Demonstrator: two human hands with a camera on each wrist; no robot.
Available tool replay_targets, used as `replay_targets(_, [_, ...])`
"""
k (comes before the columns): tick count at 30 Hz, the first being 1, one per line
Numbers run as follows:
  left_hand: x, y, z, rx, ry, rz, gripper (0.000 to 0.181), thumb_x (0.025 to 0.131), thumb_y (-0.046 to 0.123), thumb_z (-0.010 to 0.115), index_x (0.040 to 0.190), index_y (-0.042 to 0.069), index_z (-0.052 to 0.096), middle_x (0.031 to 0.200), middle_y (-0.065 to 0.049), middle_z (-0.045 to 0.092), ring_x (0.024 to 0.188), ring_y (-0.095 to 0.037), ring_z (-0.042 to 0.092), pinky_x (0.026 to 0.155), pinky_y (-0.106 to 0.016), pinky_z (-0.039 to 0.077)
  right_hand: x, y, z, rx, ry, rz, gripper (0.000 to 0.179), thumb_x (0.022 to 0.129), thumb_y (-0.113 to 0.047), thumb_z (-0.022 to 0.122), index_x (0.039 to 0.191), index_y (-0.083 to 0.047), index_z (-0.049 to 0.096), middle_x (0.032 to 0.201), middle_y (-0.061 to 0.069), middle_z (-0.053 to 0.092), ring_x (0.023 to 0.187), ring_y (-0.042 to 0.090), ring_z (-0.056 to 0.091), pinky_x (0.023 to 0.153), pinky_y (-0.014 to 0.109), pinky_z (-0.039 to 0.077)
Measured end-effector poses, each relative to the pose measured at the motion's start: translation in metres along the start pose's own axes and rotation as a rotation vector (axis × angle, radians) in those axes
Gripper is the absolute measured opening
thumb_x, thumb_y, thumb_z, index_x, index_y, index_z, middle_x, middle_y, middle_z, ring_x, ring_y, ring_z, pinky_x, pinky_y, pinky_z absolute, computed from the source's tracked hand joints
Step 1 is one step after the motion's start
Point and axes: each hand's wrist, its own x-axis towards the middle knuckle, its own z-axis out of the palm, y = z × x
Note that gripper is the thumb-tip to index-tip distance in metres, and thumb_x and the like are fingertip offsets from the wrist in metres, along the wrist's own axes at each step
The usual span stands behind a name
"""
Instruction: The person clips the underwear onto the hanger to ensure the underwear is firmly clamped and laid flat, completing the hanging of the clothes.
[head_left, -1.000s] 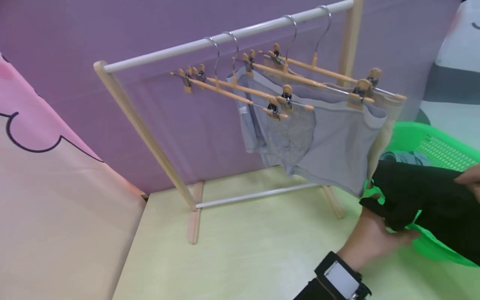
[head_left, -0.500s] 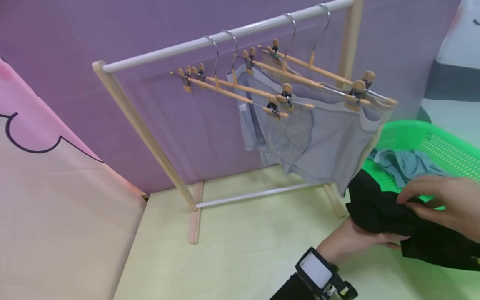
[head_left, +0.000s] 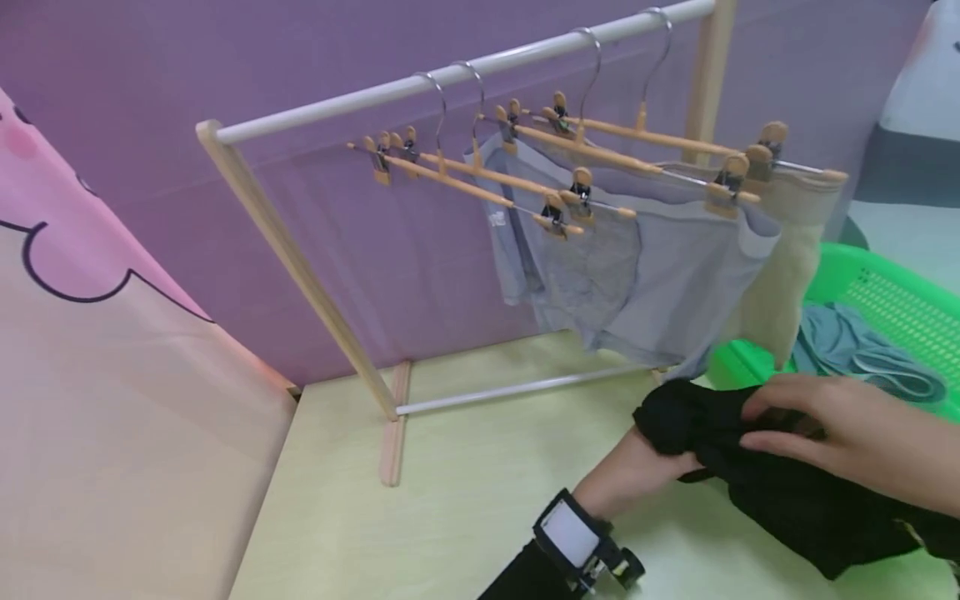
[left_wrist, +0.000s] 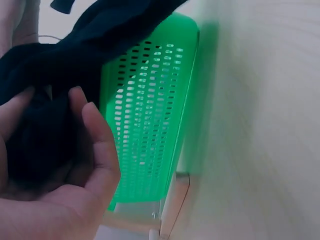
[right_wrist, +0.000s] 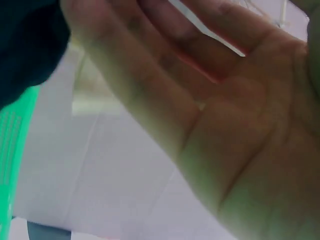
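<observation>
Left hand (head_left: 633, 471) grasps a bunched piece of solid black fabric (head_left: 810, 500), fingers and thumb curled round it; left wrist view confirms. Right hand (head_left: 847, 433) pinches the same black fabric between thumb and fingers; its fingertips are cut off in the right wrist view. Black fabric is held at lower right, above a pale yellow-green tabletop (head_left: 360, 533), in front of a bright green perforated plastic basket (head_left: 892, 275), loose end hanging below the right hand. Crumpled blue-grey cloth (head_left: 847, 342) lies in the basket. Black wrist-worn device with white face (head_left: 572, 533) on left wrist.

Behind: wooden garment rack with white top rail (head_left: 525, 58), four hangers on it. Two bare wooden clip hangers (head_left: 472, 190) nearest; then light grey shorts-like garment (head_left: 675, 258) clipped up, beige garment (head_left: 798, 258) behind that. Whether the grey hem touches the black fabric, cannot tell. Purple cloth backdrop (head_left: 337, 250) behind the rack.
</observation>
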Motion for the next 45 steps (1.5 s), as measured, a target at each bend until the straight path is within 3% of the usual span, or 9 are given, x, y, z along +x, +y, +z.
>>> replay_targets(6, [-0.012, 0.000, -0.019, -0.278, 0.003, -0.002, 0.036, 0.097, 0.008, 0.058, 0.132, 0.017, 0.059, 0.121, 0.014, 0.061, 0.101, -0.001, 0.059, 0.090, -0.023, 0.050, 0.009, -0.019, 0.011, 0.065, -0.058, -0.003, 0.081, 0.074, -0.070, 0.069, 0.127, -0.010, 0.060, 0.122, 0.009, 0.062, 0.097, 0.019, 0.065, 0.073, 0.039, 0.056])
replay_targets(10, [-0.018, 0.002, -0.026, -0.287, 0.085, -0.057, 0.028, 0.098, 0.015, 0.057, 0.125, 0.019, 0.063, 0.119, 0.014, 0.062, 0.106, -0.004, 0.058, 0.093, -0.025, 0.046, 0.016, -0.031, 0.019, 0.091, -0.065, -0.027, 0.098, 0.070, -0.077, 0.065, 0.138, -0.009, 0.050, 0.131, 0.012, 0.056, 0.107, 0.026, 0.064, 0.079, 0.042, 0.055])
replay_targets(13, [-0.022, 0.004, -0.030, -0.297, 0.138, -0.086, 0.026, 0.098, 0.018, 0.057, 0.122, 0.017, 0.065, 0.119, 0.011, 0.063, 0.105, -0.006, 0.059, 0.091, -0.027, 0.046, 0.025, -0.039, 0.024, 0.093, -0.062, -0.074, 0.094, 0.074, -0.066, 0.073, 0.143, -0.009, 0.044, 0.133, 0.013, 0.054, 0.112, 0.029, 0.062, 0.082, 0.044, 0.055])
replay_targets(19, [-0.032, 0.005, -0.044, -0.302, 0.212, -0.073, 0.024, 0.098, 0.022, 0.059, 0.120, 0.013, 0.066, 0.122, 0.006, 0.063, 0.106, -0.008, 0.058, 0.091, -0.028, 0.045, 0.045, -0.060, 0.025, 0.092, 0.042, -0.233, 0.079, 0.074, -0.020, 0.088, 0.140, -0.014, 0.046, 0.129, 0.005, 0.059, 0.110, 0.023, 0.063, 0.085, 0.040, 0.055])
replay_targets(25, [-0.046, 0.003, -0.065, -0.285, 0.248, -0.057, 0.026, 0.097, 0.023, 0.060, 0.121, 0.012, 0.064, 0.121, 0.005, 0.062, 0.107, -0.009, 0.058, 0.094, -0.029, 0.046, 0.064, -0.082, 0.022, 0.111, 0.027, -0.291, 0.071, 0.076, -0.014, 0.086, 0.138, -0.018, 0.051, 0.128, -0.001, 0.061, 0.115, 0.023, 0.061, 0.092, 0.042, 0.052])
replay_targets(31, [-0.060, -0.001, -0.082, -0.261, 0.265, -0.070, 0.029, 0.098, 0.022, 0.061, 0.125, 0.013, 0.063, 0.123, 0.003, 0.062, 0.108, -0.010, 0.058, 0.093, -0.029, 0.046, 0.082, -0.094, 0.024, 0.147, 0.029, -0.309, 0.050, 0.082, -0.004, 0.079, 0.127, -0.017, 0.061, 0.118, -0.001, 0.066, 0.108, 0.022, 0.064, 0.088, 0.041, 0.054])
replay_targets(36, [-0.066, -0.001, -0.095, -0.214, 0.272, -0.062, 0.028, 0.097, 0.024, 0.063, 0.124, 0.014, 0.064, 0.121, 0.001, 0.065, 0.102, -0.013, 0.062, 0.095, -0.039, 0.050, 0.090, -0.095, 0.027, 0.218, 0.008, -0.297, 0.039, 0.089, 0.000, 0.070, 0.125, -0.017, 0.064, 0.116, -0.001, 0.068, 0.105, 0.022, 0.067, 0.087, 0.040, 0.055])
replay_targets(40, [-0.068, 0.001, -0.107, -0.208, 0.275, -0.025, 0.026, 0.098, 0.021, 0.062, 0.122, 0.010, 0.063, 0.110, -0.005, 0.067, 0.089, -0.021, 0.066, 0.087, -0.046, 0.055, 0.093, -0.091, 0.029, 0.258, -0.035, -0.266, 0.035, 0.093, 0.002, 0.065, 0.123, -0.015, 0.064, 0.113, -0.001, 0.069, 0.102, 0.022, 0.067, 0.084, 0.040, 0.055])
replay_targets(45, [-0.071, 0.007, -0.120, -0.207, 0.349, -0.014, 0.040, 0.097, 0.027, 0.066, 0.131, 0.011, 0.055, 0.115, -0.006, 0.067, 0.099, -0.021, 0.068, 0.087, -0.037, 0.056, 0.096, -0.088, 0.032, 0.241, -0.062, -0.267, 0.035, 0.091, 0.005, 0.064, 0.119, -0.016, 0.062, 0.107, -0.003, 0.068, 0.096, 0.020, 0.068, 0.078, 0.035, 0.056])
